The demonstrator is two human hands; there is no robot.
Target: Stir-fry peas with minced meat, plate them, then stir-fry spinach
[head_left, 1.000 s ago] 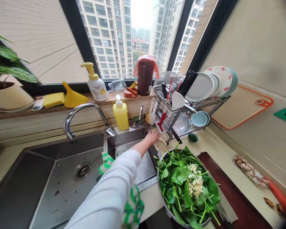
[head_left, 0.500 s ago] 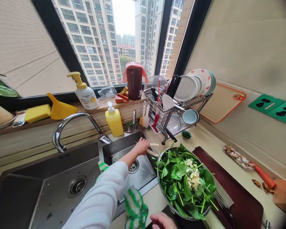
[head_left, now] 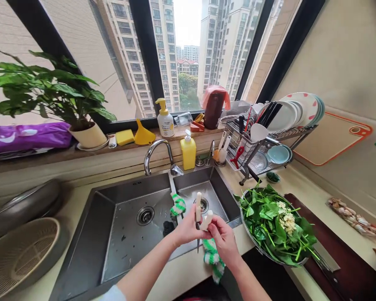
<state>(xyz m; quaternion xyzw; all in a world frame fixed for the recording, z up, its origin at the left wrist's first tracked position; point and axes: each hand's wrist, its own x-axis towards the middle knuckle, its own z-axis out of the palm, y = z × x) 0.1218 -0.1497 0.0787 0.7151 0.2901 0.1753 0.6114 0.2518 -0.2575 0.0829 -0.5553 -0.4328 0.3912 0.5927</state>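
Note:
Over the front edge of the small sink, both hands meet on white-handled scissors [head_left: 198, 205]. Two pale handles stand up and apart, and a thin dark metal tip points down beneath them. My left hand [head_left: 187, 228] is closed round one handle. The fingers of my right hand [head_left: 224, 241] pinch the other handle, partly hiding it. Just below lies a green-and-white striped cloth [head_left: 211, 255] on the counter edge. To the right stands a pot [head_left: 253, 240] heaped with green leaves [head_left: 266, 217], topped by chopped garlic [head_left: 287, 221].
A double sink [head_left: 125, 234] has a tap [head_left: 158, 146] and a second striped cloth [head_left: 178, 205] on its divider. A dish rack [head_left: 253, 159] stands behind the pot. A knife [head_left: 327, 257] lies on a dark red board [head_left: 354, 271]. A colander [head_left: 28, 251] sits at left.
My left hand has brought the white-handled scissors from beside the small sink toward me. My right hand has come up and taken hold of them too. The view has turned left.

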